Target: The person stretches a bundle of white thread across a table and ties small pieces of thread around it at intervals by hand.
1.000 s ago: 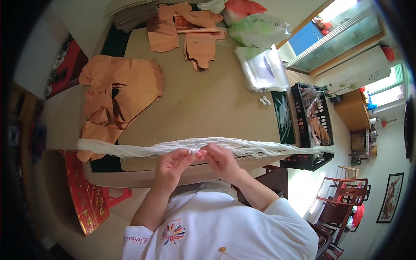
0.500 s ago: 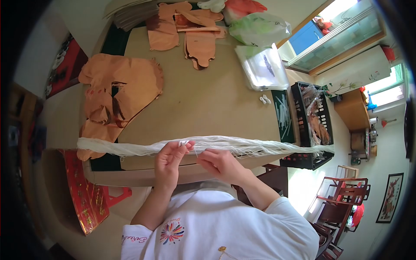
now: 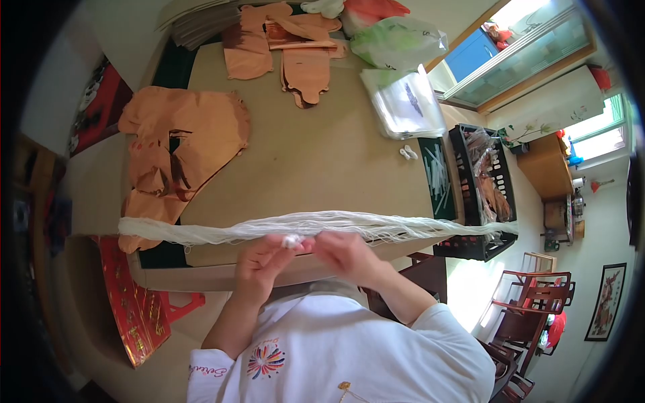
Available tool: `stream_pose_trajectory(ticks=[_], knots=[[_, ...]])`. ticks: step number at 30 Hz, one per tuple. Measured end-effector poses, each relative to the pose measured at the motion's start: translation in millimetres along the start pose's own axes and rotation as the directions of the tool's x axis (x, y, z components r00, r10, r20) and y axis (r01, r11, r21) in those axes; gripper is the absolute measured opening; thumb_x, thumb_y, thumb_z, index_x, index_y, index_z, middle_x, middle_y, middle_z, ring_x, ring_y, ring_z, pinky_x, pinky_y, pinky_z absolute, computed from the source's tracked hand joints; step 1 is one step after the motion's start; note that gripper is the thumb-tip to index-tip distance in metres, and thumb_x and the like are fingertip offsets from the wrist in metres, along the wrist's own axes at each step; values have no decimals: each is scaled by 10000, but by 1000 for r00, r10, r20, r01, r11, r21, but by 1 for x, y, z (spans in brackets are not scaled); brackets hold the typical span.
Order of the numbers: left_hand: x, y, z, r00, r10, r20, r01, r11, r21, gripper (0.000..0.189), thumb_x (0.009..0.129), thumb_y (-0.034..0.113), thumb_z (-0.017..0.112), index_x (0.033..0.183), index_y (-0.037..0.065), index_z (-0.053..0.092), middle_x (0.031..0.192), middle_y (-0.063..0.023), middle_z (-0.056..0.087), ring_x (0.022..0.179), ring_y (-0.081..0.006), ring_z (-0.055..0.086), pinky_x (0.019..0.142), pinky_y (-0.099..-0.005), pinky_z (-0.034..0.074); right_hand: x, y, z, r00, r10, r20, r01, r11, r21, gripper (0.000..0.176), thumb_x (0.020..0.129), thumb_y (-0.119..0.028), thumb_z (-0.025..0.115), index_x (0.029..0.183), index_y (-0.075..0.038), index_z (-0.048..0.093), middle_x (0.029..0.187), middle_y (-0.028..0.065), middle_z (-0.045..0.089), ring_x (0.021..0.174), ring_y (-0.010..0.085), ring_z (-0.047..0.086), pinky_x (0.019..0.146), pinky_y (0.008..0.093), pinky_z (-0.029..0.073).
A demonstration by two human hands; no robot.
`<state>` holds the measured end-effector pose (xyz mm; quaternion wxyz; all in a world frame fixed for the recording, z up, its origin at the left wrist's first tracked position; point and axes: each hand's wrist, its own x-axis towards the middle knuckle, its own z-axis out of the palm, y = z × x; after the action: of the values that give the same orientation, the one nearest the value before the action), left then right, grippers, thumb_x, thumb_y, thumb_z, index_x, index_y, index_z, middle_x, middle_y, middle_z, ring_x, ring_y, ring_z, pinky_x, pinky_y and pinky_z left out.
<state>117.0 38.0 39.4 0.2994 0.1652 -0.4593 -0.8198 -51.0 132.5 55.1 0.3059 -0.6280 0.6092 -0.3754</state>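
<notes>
My left hand (image 3: 259, 265) is closed around a small white wound bundle of string (image 3: 291, 240), which pokes out at the fingertips. Close beside it, my right hand (image 3: 351, 258) has its fingers pinched together, slightly blurred; any strand between them cannot be made out now. Just beyond both hands a long skein of white string (image 3: 295, 223) stretches along the table's near edge. Two small white string bundles (image 3: 408, 152) lie farther off on the right of the table.
Flat copper-coloured foil balloons (image 3: 208, 138) lie on the left and far side of the table (image 3: 322, 148). At right are a stack of clear plastic bags (image 3: 408, 111), white sticks (image 3: 438, 178) and a black crate (image 3: 469, 195). A red stool (image 3: 181, 306) stands below left.
Both hands have drawn closer together and slightly lower. The strand that showed between them is no longer visible. The view has shifted slightly.
</notes>
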Motion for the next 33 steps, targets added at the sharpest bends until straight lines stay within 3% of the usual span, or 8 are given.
stream_pose_trajectory(ticks=[2,3,5,10,13,23,26,33], knots=[[6,7,8,988,99,-120,-77,981,176,135,827,3,608,961,18,606,943,-126,643,911,-255,625,818,-356,473,0,0,7,998,-51,49,49,998,25,102,828,-30,579,926,-30,553,797,135,571,723,330,581,620,381,471],[8,7,6,977,200,-68,-144,866,480,128,832,7,612,960,13,610,931,-115,653,883,-228,628,801,-340,475,1,-4,8,996,-64,54,62,998,32,104,827,-25,578,927,-30,551,802,137,569,725,329,581,618,380,472],[11,7,4,938,325,118,-242,372,896,117,843,15,620,960,2,618,906,-92,672,828,-174,636,767,-309,480,2,-5,5,999,-43,19,43,999,31,115,827,-15,578,938,-32,550,819,133,569,731,323,587,621,376,478],[0,-2,2,995,53,-81,16,733,680,90,849,64,627,913,1,616,882,-93,667,843,-151,632,737,-274,478,14,-13,-4,987,47,-152,-33,995,97,182,833,-9,604,1008,-40,567,875,104,578,747,290,609,635,360,494],[1,3,3,997,-59,-57,80,826,558,107,847,79,631,909,-5,613,873,-96,666,823,-158,634,726,-267,476,10,-2,-2,994,-105,-31,106,992,65,218,799,1,656,1004,-31,587,920,94,613,767,232,629,658,320,519],[4,19,2,993,-80,84,-6,688,725,93,837,58,623,897,-12,614,811,-78,629,794,-108,592,713,-255,463,0,7,10,977,-177,-116,179,984,5,178,807,-50,658,976,-55,605,895,90,604,766,267,617,642,347,512],[5,21,2,984,-173,51,84,688,721,79,844,53,617,879,-18,616,816,-65,634,816,-109,601,744,-264,478,-2,9,11,973,-205,-109,205,979,-10,163,795,-44,661,950,-57,611,900,85,607,765,261,615,640,347,512],[7,2,-3,984,-173,-49,177,889,422,114,870,50,575,973,6,595,875,-76,674,839,-152,656,777,-270,504,-4,12,9,961,-245,-128,235,968,-90,174,759,-30,670,920,-67,617,898,70,600,787,247,603,656,344,505]])
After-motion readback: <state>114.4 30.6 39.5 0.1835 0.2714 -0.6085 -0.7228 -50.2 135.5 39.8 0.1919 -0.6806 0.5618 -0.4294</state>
